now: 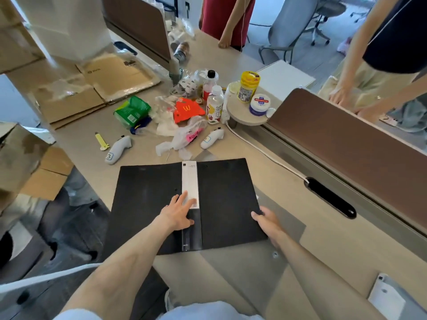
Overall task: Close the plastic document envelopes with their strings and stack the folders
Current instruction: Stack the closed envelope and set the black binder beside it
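A black folder (221,192) lies spread open and flat on the desk in front of me, its spine with a white label strip (190,181) running up the middle. My left hand (179,212) rests flat on the spine near the label's lower end, fingers spread. The folder's right cover is gripped at its lower right edge by my right hand (265,219), thumb on top. A translucent plastic envelope (284,227) lies under the folder's right side, with a round string button (275,254) showing near my right forearm.
Clutter fills the far desk: two white controllers (117,150) (211,138), bottles (215,108), plastic bags, a green pack (131,110). A white cable (265,153) runs to a slot by the brown partition (346,144). Other people stand beyond. A phone (385,296) lies bottom right.
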Motion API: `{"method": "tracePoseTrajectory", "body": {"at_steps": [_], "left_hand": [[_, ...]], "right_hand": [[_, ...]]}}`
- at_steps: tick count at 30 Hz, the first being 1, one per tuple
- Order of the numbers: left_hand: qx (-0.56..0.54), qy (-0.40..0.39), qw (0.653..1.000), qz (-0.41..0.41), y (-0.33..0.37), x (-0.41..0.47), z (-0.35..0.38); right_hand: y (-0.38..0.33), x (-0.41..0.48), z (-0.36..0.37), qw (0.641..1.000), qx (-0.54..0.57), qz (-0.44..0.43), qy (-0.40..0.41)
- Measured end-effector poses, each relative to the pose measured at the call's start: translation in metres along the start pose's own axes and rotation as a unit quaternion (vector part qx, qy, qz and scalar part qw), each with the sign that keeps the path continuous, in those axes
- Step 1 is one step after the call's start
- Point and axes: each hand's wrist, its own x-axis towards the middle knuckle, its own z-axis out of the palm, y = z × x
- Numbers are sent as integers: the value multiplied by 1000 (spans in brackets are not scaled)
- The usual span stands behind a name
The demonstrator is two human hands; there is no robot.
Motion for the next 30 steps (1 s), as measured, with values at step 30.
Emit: {"method": "tracePoseTrajectory", "body": {"at_steps": [30], "left_hand": [[-559,281,779,32,196,-175,-52]], "right_hand": [[43,-199,-131,942,256,-208,68]]}}
